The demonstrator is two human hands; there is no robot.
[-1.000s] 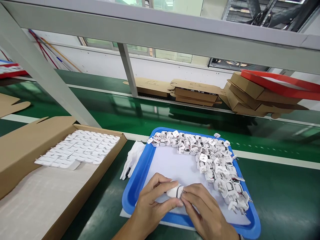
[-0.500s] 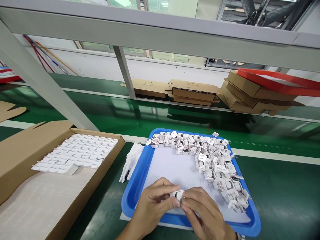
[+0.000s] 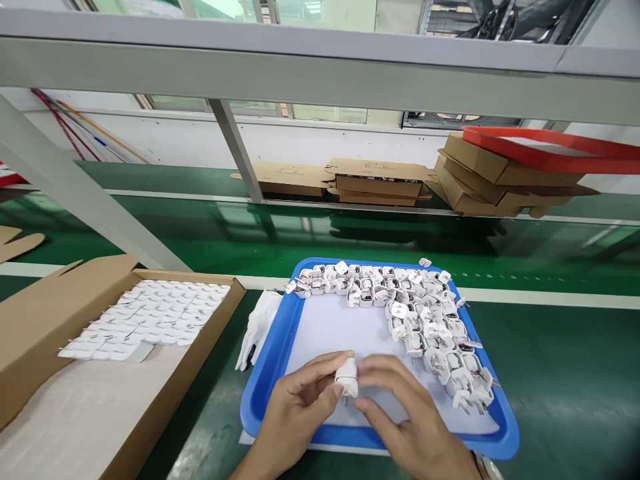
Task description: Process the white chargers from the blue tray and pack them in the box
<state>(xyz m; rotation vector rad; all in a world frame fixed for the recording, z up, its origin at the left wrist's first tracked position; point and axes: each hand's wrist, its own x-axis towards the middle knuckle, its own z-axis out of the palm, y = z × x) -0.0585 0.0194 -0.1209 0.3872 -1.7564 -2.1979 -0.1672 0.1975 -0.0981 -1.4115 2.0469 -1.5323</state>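
Lower centre of frame: left hand (image 3: 295, 407) and right hand (image 3: 405, 417) brought together over the near edge of a blue tray (image 3: 265, 383). Between them a small white plug housing (image 3: 347, 381), held upright just above the tray's white liner sheet (image 3: 340, 327). Left hand clamped on the plug housing, thumb and forefinger pinching its left face. Right hand partly curled, fingertips against or just beside the housing's right side; firm grip not determinable, contact blurred. Short dark prongs or wire visible at the housing's lower end, detail too small to resolve.

Upper and right parts of the tray: heap of white plug parts (image 3: 425, 320), running along the far rim and down the right side, some with metal pins exposed.

Left of the tray, touching its outer wall: white glove (image 3: 257, 327), lying flat on the green tabletop (image 3: 550, 373).

Left of frame: open cardboard box (image 3: 50, 320), flap raised, holding rows of white finished pieces (image 3: 150, 317) laid flat on a pale sheet.

Upper centre and upper right: flat cardboard cartons (image 3: 380, 183) stacked beyond the green belt, a red lid (image 3: 545, 150) resting on the right-hand stack. Grey frame beam (image 3: 300, 73) crossing the top of frame.
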